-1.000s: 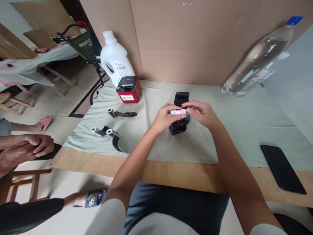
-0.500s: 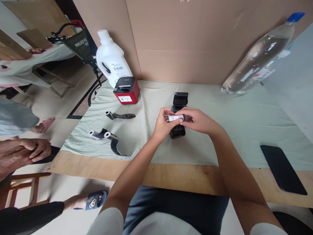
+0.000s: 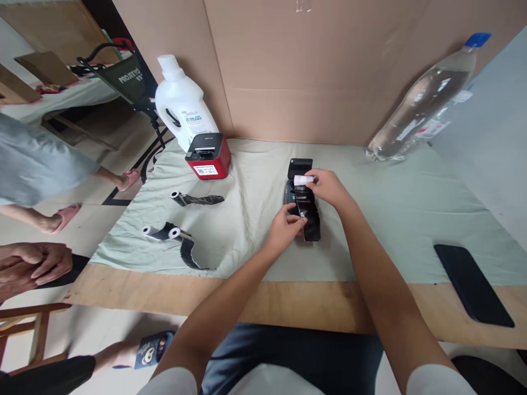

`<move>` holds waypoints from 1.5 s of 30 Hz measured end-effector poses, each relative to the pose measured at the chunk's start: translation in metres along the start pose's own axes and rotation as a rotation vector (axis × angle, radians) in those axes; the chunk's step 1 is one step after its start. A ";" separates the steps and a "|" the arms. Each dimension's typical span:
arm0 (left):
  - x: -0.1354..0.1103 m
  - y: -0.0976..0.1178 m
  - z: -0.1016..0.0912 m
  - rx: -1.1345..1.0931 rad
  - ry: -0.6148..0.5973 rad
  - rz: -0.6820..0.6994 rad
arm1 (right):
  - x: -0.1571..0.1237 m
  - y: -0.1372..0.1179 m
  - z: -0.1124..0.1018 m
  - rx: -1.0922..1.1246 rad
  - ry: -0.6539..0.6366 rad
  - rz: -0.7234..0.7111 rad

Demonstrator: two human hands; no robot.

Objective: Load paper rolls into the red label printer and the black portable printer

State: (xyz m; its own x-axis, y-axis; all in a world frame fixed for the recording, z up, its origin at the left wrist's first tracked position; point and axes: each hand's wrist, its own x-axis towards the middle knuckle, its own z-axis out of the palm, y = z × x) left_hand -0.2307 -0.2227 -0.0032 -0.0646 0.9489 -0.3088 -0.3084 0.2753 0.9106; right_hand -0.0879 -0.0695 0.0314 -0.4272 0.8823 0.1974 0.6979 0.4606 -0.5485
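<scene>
A small black printer (image 3: 300,167) lies with its lid open on the pale green cloth (image 3: 255,181). My right hand (image 3: 327,186) pinches a small white roll core (image 3: 303,180) just over the printer. A dark strip of paper (image 3: 309,214) runs down from the core toward me. My left hand (image 3: 284,230) pinches the strip's near left edge. Both hands are closed on the roll and its strip.
A red and black printer (image 3: 208,156) and a white detergent bottle (image 3: 181,109) stand at the back left. Three used cores with dark strips (image 3: 181,219) lie left. A clear water bottle (image 3: 424,101) leans at the right. A black phone (image 3: 473,285) lies on the wooden table edge. Another person's hands (image 3: 28,266) are far left.
The hands have separated: my right hand carried the white core back over the black printer, while my left hand came toward me, drawing out the dark strip.
</scene>
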 end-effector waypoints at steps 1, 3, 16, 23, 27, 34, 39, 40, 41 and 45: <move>0.001 -0.001 0.000 -0.001 0.000 -0.004 | 0.004 0.000 0.002 -0.014 -0.009 -0.004; 0.002 -0.003 0.000 -0.001 0.002 -0.004 | 0.010 0.000 0.008 -0.030 -0.033 -0.013; 0.005 -0.007 0.001 -0.005 -0.008 -0.008 | 0.007 -0.005 0.015 -0.203 -0.083 0.119; 0.007 -0.008 0.000 -0.004 0.000 -0.013 | 0.005 -0.016 0.018 -0.288 -0.069 0.166; 0.007 -0.010 0.000 -0.007 -0.005 -0.007 | 0.005 -0.012 0.018 -0.210 -0.096 0.050; 0.010 -0.015 -0.001 -0.030 -0.015 0.030 | 0.010 -0.006 0.021 -0.213 -0.150 0.007; 0.013 -0.014 -0.001 -0.041 -0.024 0.021 | 0.012 -0.003 0.024 -0.181 -0.065 0.058; 0.013 -0.014 -0.001 -0.039 -0.026 0.022 | 0.014 0.001 0.024 -0.151 -0.021 0.069; 0.012 -0.015 -0.002 -0.035 -0.028 0.023 | 0.016 0.005 0.024 -0.115 0.037 0.084; 0.009 -0.018 -0.002 0.030 -0.026 0.065 | 0.024 0.026 0.030 0.116 0.296 0.161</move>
State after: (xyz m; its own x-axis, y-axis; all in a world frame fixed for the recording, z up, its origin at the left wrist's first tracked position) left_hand -0.2280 -0.2196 -0.0231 -0.0590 0.9685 -0.2421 -0.2758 0.2173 0.9363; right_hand -0.0972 -0.0389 -0.0028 -0.1202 0.9404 0.3182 0.6659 0.3141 -0.6767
